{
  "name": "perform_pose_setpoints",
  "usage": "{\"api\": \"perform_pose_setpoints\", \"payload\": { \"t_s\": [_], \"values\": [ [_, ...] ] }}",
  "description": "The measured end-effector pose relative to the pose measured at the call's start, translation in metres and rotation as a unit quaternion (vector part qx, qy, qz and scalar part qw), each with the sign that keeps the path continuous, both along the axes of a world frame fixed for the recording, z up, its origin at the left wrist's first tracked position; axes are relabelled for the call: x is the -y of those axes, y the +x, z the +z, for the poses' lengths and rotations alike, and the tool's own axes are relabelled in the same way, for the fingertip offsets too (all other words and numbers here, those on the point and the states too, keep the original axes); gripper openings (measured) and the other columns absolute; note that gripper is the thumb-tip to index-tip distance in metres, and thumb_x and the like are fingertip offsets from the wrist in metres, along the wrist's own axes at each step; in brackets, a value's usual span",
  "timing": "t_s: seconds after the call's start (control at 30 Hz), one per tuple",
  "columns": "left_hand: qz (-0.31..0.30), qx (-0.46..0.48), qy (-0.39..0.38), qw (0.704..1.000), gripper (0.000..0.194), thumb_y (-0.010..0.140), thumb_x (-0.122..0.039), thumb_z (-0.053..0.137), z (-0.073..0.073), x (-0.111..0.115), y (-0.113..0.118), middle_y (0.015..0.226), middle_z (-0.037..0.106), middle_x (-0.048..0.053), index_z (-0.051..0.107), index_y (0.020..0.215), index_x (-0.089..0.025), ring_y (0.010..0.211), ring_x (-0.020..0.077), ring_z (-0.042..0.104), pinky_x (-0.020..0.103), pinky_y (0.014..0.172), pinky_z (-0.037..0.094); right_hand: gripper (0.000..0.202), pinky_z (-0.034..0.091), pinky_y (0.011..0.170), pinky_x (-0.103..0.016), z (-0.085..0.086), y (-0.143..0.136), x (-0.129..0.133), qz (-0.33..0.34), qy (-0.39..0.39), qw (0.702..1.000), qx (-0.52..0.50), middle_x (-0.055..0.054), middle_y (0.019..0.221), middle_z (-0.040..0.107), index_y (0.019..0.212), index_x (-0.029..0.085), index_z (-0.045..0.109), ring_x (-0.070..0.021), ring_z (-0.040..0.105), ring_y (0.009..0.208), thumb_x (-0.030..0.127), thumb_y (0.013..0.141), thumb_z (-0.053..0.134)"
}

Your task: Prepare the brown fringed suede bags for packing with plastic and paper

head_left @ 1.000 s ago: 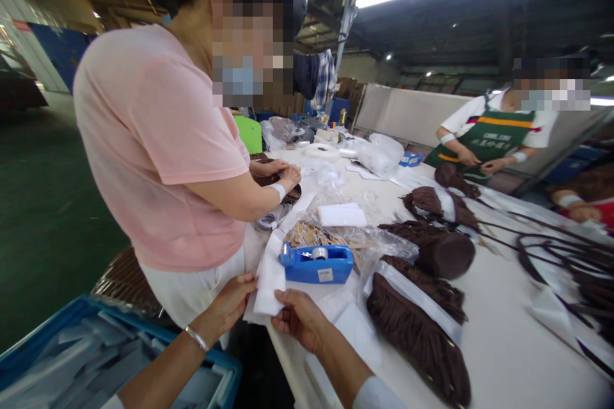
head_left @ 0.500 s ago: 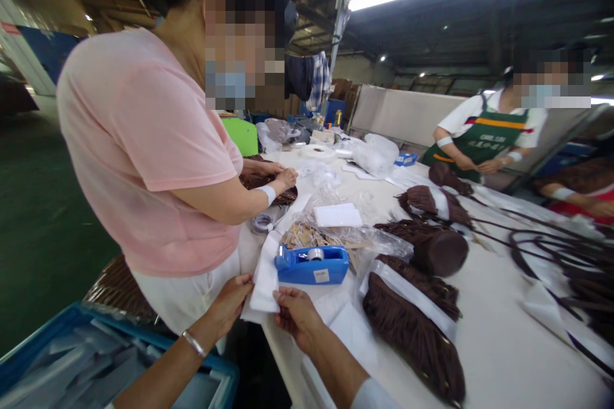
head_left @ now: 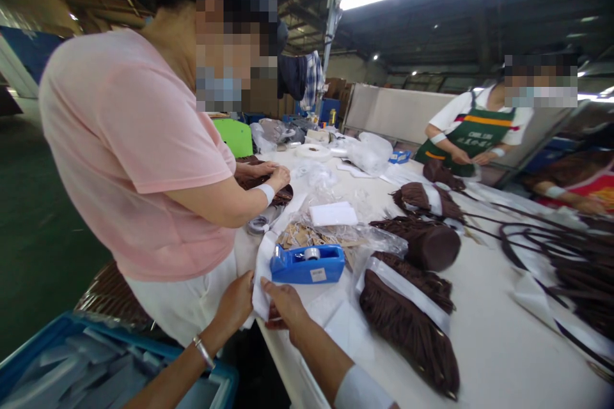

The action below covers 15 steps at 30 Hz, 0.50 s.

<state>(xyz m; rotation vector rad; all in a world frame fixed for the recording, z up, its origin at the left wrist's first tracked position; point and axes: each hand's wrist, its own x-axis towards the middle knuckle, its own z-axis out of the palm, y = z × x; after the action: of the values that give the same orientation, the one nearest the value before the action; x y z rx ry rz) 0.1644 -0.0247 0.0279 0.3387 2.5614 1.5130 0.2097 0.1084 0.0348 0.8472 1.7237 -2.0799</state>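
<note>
A folded white strip of thin packing material hangs at the near table edge between my hands. My left hand, with a silver bracelet on the wrist, is closed on the strip's left edge. On the other side, my right hand pinches the strip with the thumb on top and the fingers partly hidden beneath. Just beyond stands a blue tape dispenser with a roll of clear tape. Right of my hands lie brown fringed bags with a white wrap band.
Left below, a blue crate holds white pieces. A person in a pink shirt works close on my left. Brown cord tags, a white pad and plastic bags lie behind the dispenser. A person in a green apron stands opposite.
My right hand has shifted slightly left along the strip, and the strip is now turned more on edge between my hands. The whole view has moved a little.
</note>
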Motion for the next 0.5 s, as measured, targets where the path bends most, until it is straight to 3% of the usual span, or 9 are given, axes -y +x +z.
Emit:
{"api": "perform_pose_setpoints", "payload": {
  "t_s": [0.13,0.27,0.4,0.5],
  "values": [
    [-0.005,-0.044,-0.074,0.996,0.021,0.079,-0.024,0.061,0.002,0.0,0.004,0.089,0.072,0.01,0.066,0.099,-0.023,0.088,0.0293,0.065,0.036,0.084,0.042,0.04,0.054,0.044,-0.028,0.002,-0.001,0.001,0.032,-0.02,0.999,-0.007,-0.002,0.07,0.064,0.09,0.02,0.057,-0.0146,0.061,0.053,0.055,0.079,0.073],
    [-0.03,-0.062,-0.125,0.99,0.023,0.083,-0.025,0.058,0.001,-0.001,0.002,0.093,0.072,0.013,0.064,0.105,-0.022,0.092,0.0294,0.065,0.035,0.084,0.041,0.029,0.057,0.049,-0.03,0.001,-0.005,-0.003,0.056,-0.069,0.996,-0.002,-0.003,0.071,0.066,0.09,0.017,0.061,-0.0153,0.063,0.054,0.044,0.083,0.069],
    [-0.062,-0.068,-0.166,0.982,0.027,0.086,-0.029,0.056,-0.001,0.003,-0.002,0.089,0.073,0.012,0.062,0.111,-0.021,0.085,0.0284,0.067,0.033,0.075,0.041,0.016,0.048,0.039,-0.023,-0.006,-0.009,-0.006,0.031,-0.063,0.997,0.013,-0.003,0.059,0.062,0.081,0.014,0.06,-0.0123,0.054,0.043,0.023,0.078,0.074],
    [-0.064,-0.067,-0.185,0.978,0.036,0.087,-0.028,0.052,-0.004,0.01,-0.005,0.097,0.074,0.013,0.058,0.122,-0.02,0.087,0.028,0.068,0.032,0.074,0.041,0.017,0.04,0.035,-0.018,-0.012,-0.009,-0.007,0.015,-0.091,0.996,0.02,0.001,0.048,0.056,0.073,0.015,0.057,-0.0095,0.046,0.037,0.014,0.075,0.074]
  ]
}}
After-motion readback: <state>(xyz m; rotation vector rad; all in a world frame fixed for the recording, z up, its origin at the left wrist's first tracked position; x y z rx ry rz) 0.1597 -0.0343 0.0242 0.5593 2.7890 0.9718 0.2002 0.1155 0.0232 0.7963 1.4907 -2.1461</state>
